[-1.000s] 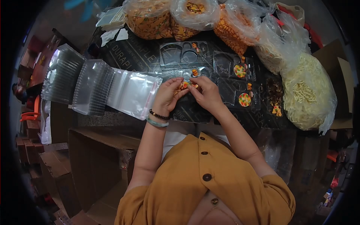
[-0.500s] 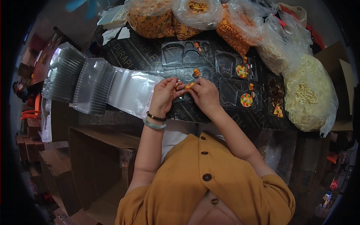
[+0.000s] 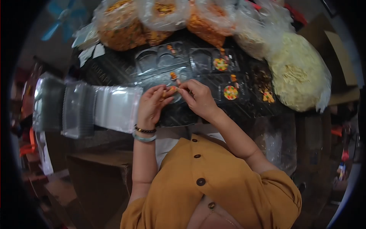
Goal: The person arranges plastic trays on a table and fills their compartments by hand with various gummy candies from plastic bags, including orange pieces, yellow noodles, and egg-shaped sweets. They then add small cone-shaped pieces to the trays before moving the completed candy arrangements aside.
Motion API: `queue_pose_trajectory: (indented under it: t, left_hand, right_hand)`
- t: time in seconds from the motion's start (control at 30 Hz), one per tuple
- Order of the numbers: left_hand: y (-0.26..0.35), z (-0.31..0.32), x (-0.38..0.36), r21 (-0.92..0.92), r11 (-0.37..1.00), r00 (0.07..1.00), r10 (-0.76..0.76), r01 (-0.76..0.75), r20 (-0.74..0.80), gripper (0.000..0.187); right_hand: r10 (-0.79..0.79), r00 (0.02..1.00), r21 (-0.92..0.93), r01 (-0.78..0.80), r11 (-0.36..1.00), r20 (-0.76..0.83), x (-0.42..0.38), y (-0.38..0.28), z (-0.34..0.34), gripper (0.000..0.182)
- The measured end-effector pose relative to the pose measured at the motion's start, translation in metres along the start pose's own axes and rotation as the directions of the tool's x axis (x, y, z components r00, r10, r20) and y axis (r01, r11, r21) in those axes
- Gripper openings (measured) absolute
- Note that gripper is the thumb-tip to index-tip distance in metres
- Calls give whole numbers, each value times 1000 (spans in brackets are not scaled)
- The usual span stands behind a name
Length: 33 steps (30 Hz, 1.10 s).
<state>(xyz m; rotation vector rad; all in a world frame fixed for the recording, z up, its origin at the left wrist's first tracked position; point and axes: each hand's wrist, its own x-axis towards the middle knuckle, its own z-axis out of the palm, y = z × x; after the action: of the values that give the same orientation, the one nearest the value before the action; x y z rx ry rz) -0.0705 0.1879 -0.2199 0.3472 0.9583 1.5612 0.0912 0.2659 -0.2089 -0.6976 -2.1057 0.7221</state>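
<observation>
My left hand (image 3: 150, 105), wearing a dark bead bracelet and a pale bangle, is pinched on small orange pieces (image 3: 164, 93) partly hidden by its fingers. A small colourful toy pizza slice (image 3: 173, 88) sits between the fingertips of both hands. Thumb and forefinger of my right hand (image 3: 200, 100) close on its right side. Beneath and beyond the hands lies a clear plastic tray (image 3: 152, 79) with a tiny orange toy piece (image 3: 173, 76) in it. Two trays to the right each hold a round toy pizza (image 3: 230, 92) and small pieces.
Stacked clear trays (image 3: 49, 105) and clear bags (image 3: 116, 107) lie left. Another clear tray (image 3: 146, 61) is farther back. Bags of orange pieces (image 3: 120, 32) line the back; a large bag of pale pieces (image 3: 297, 76) stands right. Loose slices (image 3: 268, 96) lie near it. A cardboard box (image 3: 99, 179) is below left.
The camera view has swung, so the table's contents sit farther left and the right side higher. Both hands stay close together over the tray, with the toy pizza slice now at the left fingertips too.
</observation>
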Motion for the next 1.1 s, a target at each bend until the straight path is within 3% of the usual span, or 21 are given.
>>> queue_pose_trajectory:
  t: [0.07,0.17,0.3,0.37,0.4,0.43,0.5,0.53,0.6,0.67,0.73,0.8,0.87,1.0,1.1]
  left_hand:
    - [1,-3,3,146,989,999,3,3,-38,22]
    - [-7,-9,8,135,990,998,33,-40,54,20]
    - [-22,16,12,65,998,992,-30,22,126,21]
    - [-29,27,9,40,998,986,-48,42,160,24]
    - [-33,33,9,41,998,982,-52,46,183,25]
    - [-35,39,9,46,997,973,-73,65,217,25]
    - [-37,50,7,55,993,973,-116,107,198,23]
    - [-38,52,4,65,987,976,-158,150,148,22]
    - [-39,53,2,51,988,982,-150,145,112,21]
    - [-41,48,2,36,990,985,-140,137,106,19]
    - [-45,41,2,19,996,993,-90,89,76,19]
    - [-38,40,-4,-1,998,998,-58,58,28,17]
    - [-34,31,-7,23,999,999,-32,31,36,15]
    - [-25,12,-9,35,999,999,23,-24,25,18]
    - [-18,1,-11,113,993,999,40,-39,-4,20]
  right_hand:
    - [100,993,71,-96,993,-59,-15,-10,-46,6]
    - [143,901,-57,-181,982,-409,-54,-18,-128,6]
    - [-49,535,-310,-411,857,-844,-142,4,-235,6]
    - [-220,617,-622,-571,536,-756,-198,18,-287,11]
    - [-153,707,-722,-662,203,-691,-235,35,-308,14]
    - [-56,775,-763,-630,-146,-630,-264,50,-319,18]
    - [-29,640,-634,-753,177,-768,-276,65,-317,21]
    - [-15,660,-646,-730,224,-751,-248,65,-301,21]
    - [203,614,-317,-628,711,-762,-183,29,-242,19]
    - [302,782,-119,-428,896,-545,-134,24,-185,18]
    - [338,901,46,-338,940,-271,-89,9,-130,16]
    - [247,968,130,-239,962,-49,-51,-6,-86,16]
    - [296,946,265,-322,909,132,-26,-9,-52,17]
    - [260,922,392,-360,846,287,-9,-2,-14,17]
    - [360,856,424,-501,755,371,-7,5,-3,14]
